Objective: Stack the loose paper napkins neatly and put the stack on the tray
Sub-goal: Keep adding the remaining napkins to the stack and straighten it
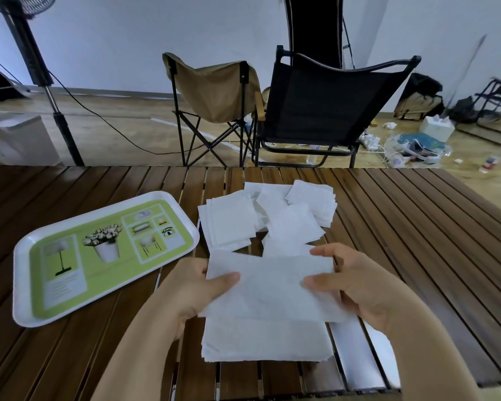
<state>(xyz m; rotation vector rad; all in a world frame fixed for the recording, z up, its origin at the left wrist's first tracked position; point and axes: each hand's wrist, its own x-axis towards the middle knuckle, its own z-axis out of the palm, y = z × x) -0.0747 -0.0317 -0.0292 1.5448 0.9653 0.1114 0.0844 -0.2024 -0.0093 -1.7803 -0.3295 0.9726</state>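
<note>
Both hands are seen from the head camera, each pinching one end of the same napkin [269, 285]: the left hand [191, 290] has its thumb laid over the near left corner, the right hand [356, 287] has thumb and fingers closed on the right edge. This sheet is held just above a partly squared stack [265, 340] that lies on the slatted wooden table [417, 227] close to the person. Beyond it, loose napkins [269, 215] are scattered in an overlapping heap, not yet gathered. The tray [23, 285], printed green inside a white rim, sits to the left with nothing on it.

The step in hand is judged to be adding this sheet to the stack. It is best lowered flat, with corners matched to those beneath before the thumbs are released, since thin paper slides and folds easily.
</note>
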